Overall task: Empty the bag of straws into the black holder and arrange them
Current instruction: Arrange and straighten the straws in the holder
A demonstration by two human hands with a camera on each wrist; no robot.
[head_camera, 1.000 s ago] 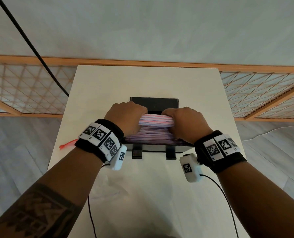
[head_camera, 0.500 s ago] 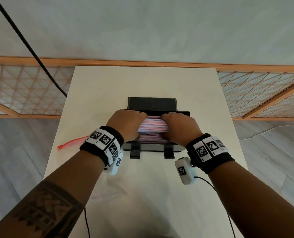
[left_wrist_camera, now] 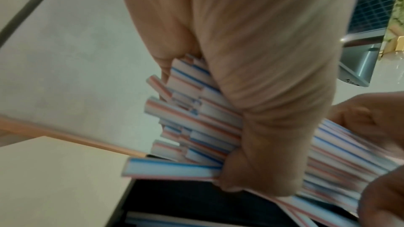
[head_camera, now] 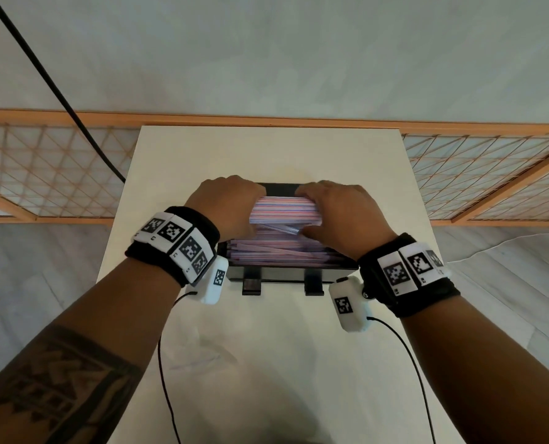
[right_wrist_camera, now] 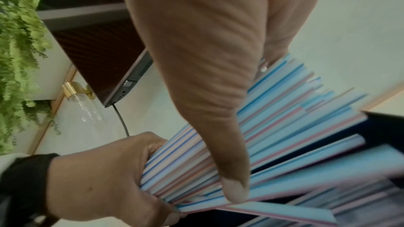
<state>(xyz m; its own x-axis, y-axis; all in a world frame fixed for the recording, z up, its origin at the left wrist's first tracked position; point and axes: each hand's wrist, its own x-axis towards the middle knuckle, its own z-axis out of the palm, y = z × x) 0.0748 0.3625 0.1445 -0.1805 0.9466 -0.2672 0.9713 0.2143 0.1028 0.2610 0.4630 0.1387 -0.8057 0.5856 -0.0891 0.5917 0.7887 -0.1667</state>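
A bundle of red-, blue- and white-striped straws point(head_camera: 284, 213) is lifted above the black holder point(head_camera: 286, 274) on the cream table. My left hand point(head_camera: 226, 208) grips the bundle's left end, and my right hand point(head_camera: 340, 213) grips its right end. In the left wrist view the straws point(left_wrist_camera: 196, 127) stick out unevenly past my curled fingers point(left_wrist_camera: 258, 161). In the right wrist view my thumb point(right_wrist_camera: 229, 170) presses on the fanned straws point(right_wrist_camera: 284, 110). More straws point(head_camera: 282, 253) lie loose and crossed inside the holder. The bag is out of view.
The holder has two black feet point(head_camera: 251, 285) at its front edge. The narrow table point(head_camera: 266, 363) ends close on both sides. A wooden lattice screen point(head_camera: 42, 174) stands behind, and a black cable point(head_camera: 52, 81) runs down at the left. Thin wrist-camera wires point(head_camera: 404, 350) trail over the table.
Both hands pressed the bundle down into the holder half a second ago and have now lifted it back above. The red strip at the table's left edge is no longer in view.
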